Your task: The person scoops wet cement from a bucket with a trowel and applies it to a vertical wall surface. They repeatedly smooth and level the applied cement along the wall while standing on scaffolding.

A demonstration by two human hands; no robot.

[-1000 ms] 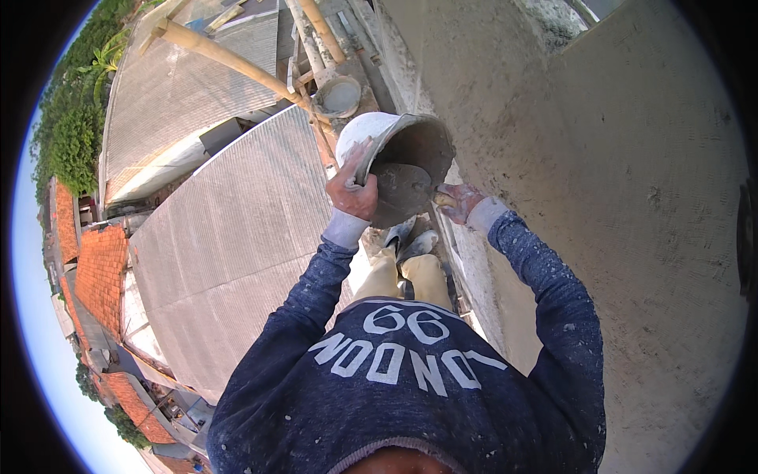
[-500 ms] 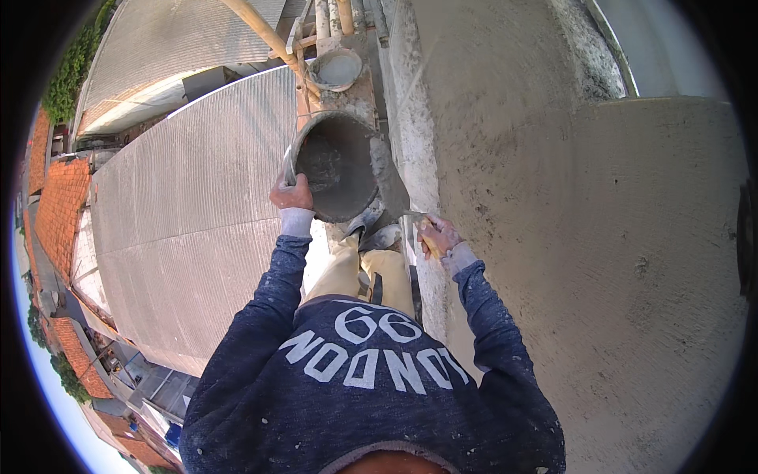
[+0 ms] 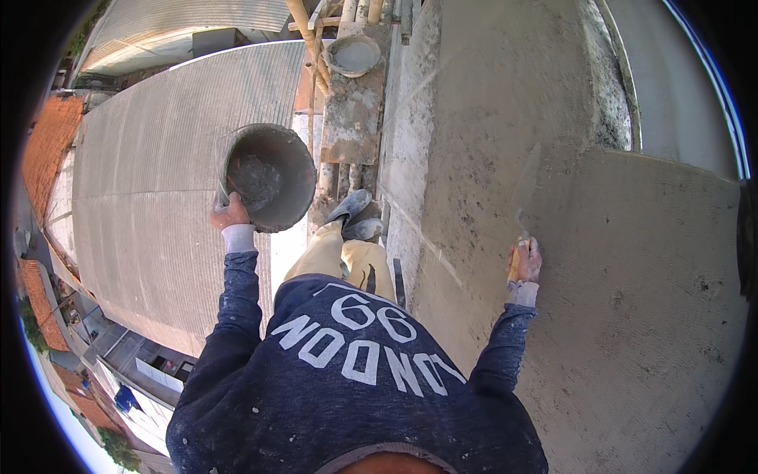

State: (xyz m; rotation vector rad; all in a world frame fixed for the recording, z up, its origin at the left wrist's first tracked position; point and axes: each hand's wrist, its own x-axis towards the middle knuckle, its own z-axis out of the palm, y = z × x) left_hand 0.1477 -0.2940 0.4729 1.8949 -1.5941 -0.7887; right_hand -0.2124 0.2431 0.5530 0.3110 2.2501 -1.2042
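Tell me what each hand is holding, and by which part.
The left hand holds a bucket at the near-left side of its rim; the right hand grips a trowel-like tool by its yellowish handle.

Corrugated grey roof [image 3: 166,186] spreads beneath left hand [image 3: 230,214], running out to its left. Orange tiled roof [image 3: 49,146] farther left of that hand. Green foliage [image 3: 118,449] lower left, well apart from it. Bamboo pole [image 3: 302,24] and stained wooden board [image 3: 351,122] ahead, between left hand and right hand [image 3: 527,260].
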